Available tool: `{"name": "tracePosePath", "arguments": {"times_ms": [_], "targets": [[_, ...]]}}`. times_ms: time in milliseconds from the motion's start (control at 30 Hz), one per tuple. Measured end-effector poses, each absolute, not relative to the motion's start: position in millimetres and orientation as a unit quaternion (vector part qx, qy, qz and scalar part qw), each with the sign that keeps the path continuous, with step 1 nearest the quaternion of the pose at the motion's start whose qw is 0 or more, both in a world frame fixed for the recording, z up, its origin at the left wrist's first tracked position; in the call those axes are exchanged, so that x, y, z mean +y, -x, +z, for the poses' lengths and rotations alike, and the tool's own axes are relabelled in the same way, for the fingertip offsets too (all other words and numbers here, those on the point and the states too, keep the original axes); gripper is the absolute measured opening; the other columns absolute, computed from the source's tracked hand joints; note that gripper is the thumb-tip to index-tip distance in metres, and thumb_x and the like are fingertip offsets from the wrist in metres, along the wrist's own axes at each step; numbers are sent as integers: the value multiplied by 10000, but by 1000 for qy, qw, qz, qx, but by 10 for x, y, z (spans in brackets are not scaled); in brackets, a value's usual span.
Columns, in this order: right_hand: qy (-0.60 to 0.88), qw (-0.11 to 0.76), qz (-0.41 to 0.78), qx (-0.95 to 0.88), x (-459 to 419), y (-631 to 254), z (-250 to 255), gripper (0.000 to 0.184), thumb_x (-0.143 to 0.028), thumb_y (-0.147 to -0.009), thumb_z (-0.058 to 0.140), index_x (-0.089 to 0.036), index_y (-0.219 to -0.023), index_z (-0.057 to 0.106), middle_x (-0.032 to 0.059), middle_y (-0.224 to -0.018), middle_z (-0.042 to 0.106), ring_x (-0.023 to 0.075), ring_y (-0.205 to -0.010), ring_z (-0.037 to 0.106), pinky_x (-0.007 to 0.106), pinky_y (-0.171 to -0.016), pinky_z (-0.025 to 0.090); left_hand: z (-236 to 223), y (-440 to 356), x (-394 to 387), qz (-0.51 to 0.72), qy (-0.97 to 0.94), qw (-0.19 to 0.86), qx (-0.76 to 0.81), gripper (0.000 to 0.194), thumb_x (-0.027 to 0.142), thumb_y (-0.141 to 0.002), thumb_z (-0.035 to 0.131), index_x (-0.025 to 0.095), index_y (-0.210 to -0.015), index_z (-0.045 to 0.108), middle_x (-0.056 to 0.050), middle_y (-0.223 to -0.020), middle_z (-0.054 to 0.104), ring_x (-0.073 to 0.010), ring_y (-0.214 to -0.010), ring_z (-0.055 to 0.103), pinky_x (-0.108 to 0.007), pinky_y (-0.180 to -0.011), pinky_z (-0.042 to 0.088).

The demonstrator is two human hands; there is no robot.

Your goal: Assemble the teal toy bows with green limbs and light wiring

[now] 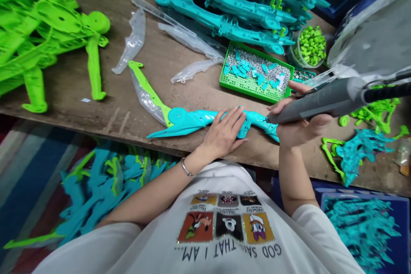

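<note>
A long turquoise plastic part (pixel 199 117), shaped like half of a toy bow, lies along the near side of the bench. From its left end a lime-green arm (pixel 150 92) sticks out, with a clear plastic piece (pixel 146 100) along it. My left hand (pixel 224 130) lies over the turquoise part's middle, fingers across its top and thumb on the near side, holding it down. My right hand (pixel 300 126) is closed around a grey electric screwdriver (pixel 317 100). The screwdriver's tip meets the part near its right end; any screw there is too small to see.
Beyond the part stands a green tray (pixel 257 90) of screws and small turquoise pieces, beside a tub (pixel 310 45) of lime bits. Turquoise shells (pixel 221 21) are stacked behind; lime parts (pixel 48 38) pile up left. Loose clear pieces (pixel 192 70) lie between. A blue crate (pixel 401 222) is at lower right.
</note>
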State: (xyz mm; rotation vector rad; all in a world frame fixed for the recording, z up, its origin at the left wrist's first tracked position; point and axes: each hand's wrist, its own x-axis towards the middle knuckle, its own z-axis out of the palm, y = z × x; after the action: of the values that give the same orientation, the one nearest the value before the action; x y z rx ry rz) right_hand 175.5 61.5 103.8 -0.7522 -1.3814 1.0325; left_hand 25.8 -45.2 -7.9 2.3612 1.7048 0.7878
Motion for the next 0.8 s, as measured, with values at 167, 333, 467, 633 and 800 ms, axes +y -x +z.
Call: {"name": "tracePosePath", "arguments": {"times_ms": [167,333,467,633,800], "targets": [[323,581,437,-606,633,-1761,951,701,-887,-809,486,-287,-1072,733,-26,-549,541,176,-419,503,344,-434,441,-58,-260,-445,253,-782,60,567,748,496,-999,573,66,-1582,387,-220,-1657,401,-357,-1511,431,-540,-1249,280],[311,586,454,-595,664,-1768,810,789,-958,-770,438,-280,-1080,694,-27,-558,532,176,-428,501,338,-438,430,-50,-262,-443,259,-780,78,564,753,513,-1003,554,87,-1595,370,-225,-1653,406,-360,-1517,424,-549,-1260,269],[337,592,442,-584,672,-1763,745,833,-988,-754,373,-258,-1005,688,-31,-534,529,170,-401,496,332,-416,423,-48,-263,-445,262,-776,89,566,755,508,-1001,553,98,-1604,357,-224,-1650,412,-363,-1517,423,-556,-1263,265],[321,578,445,-603,658,-1813,685,786,-950,-743,495,-261,-1074,677,-46,-569,564,152,-426,506,308,-435,439,-57,-263,-443,264,-776,86,566,750,508,-1002,558,102,-1602,365,-220,-1654,406,-360,-1516,427,-549,-1266,261],[385,545,431,-608,639,-1809,662,357,-511,-802,803,-287,-1038,656,-68,-672,658,121,-491,575,277,-508,496,-68,-263,-444,266,-774,94,566,746,507,-1002,563,122,-1609,363,-210,-1662,396,-367,-1521,422,-560,-1265,263]]}}
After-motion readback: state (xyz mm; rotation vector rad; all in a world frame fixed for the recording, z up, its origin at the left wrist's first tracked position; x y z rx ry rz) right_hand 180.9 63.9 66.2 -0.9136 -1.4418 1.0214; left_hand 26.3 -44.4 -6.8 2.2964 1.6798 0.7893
